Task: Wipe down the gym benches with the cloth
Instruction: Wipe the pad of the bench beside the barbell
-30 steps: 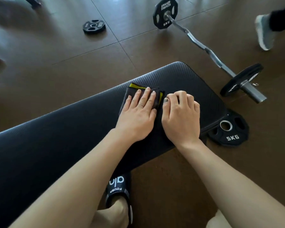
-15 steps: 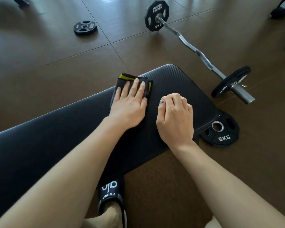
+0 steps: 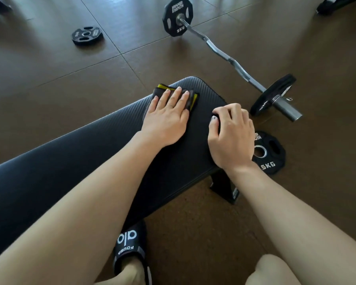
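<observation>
Left hand point(image 3: 166, 120) flat, fingers spread, pressing folded dark cloth point(image 3: 190, 97) onto far end of black bench point(image 3: 70, 161) — right hand point(image 3: 232, 136) beside it, fingers curled, grasping nothing, resting on bench.

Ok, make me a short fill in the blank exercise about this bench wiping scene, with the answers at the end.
1. The left hand presses the ____ flat on the bench.
2. The right hand rests on the bench with its fingers ____.
3. The weight plate lying by the bench end is marked ____.
4. The curl bar lies on the ____.

Missing words: cloth; curled; 5KG; floor.
</observation>
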